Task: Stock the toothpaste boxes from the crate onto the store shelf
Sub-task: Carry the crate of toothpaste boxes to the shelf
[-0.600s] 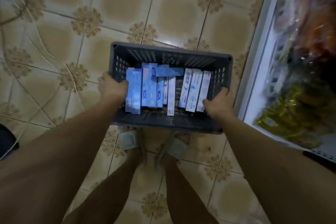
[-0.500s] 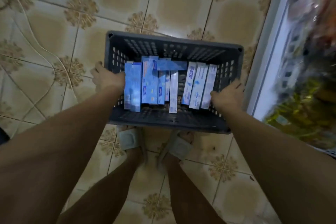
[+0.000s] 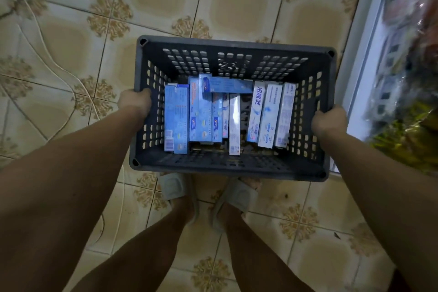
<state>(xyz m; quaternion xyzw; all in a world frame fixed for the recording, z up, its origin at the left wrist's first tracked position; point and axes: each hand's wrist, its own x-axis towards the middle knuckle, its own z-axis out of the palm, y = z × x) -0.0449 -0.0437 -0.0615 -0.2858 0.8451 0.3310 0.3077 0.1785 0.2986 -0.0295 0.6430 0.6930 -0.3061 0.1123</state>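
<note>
Carrying the crate (image 3: 233, 168) is the step in hand: my left hand (image 3: 134, 102) and right hand (image 3: 329, 123) each grip a side rim. Toothpaste boxes (image 3: 227, 114) lie inside it. Next, I judge, set it down by the shelf (image 3: 369, 59) and free a hand.

Lighting: dim, cool cast, soft shadows. Brightest area: white shelf edge (image 3: 369, 38) at right, lit. Blur: packaged goods (image 3: 412, 78) at right edge smeared, with glare specks. Distortion: wide-angle bending of floor tiles (image 3: 71, 38) toward the edges.
</note>
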